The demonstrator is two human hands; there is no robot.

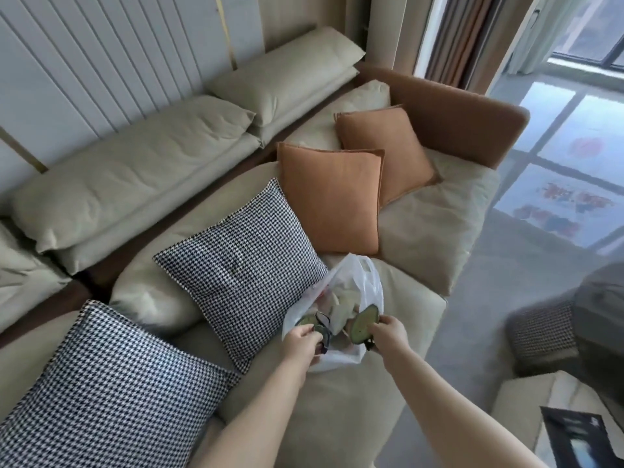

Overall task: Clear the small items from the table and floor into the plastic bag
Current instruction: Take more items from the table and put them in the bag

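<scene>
1. A long beige sofa [337, 417] with an orange-brown armrest fills most of the head view, set against a white panelled wall.
2. Two black-and-white houndstooth cushions [243, 261] lie on the seat, with two orange cushions [331, 201] beyond them toward the armrest.
3. A glossy grey floor [506, 282] runs along the sofa's right side; the corner of a pale tabletop [526, 410] shows at lower right.
4. The white plastic bag [364, 275] sits on the sofa seat near its front edge, just beside the nearer houndstooth cushion, mouth open, pale scraps inside.
5. The left hand [302, 339] is curled at the bag's near rim, pinching dark, thin-framed items; what they are cannot be told.
6. The right hand [388, 332] grips a round green disc [363, 324] at the bag's opening, fingers closed on its edge.
</scene>
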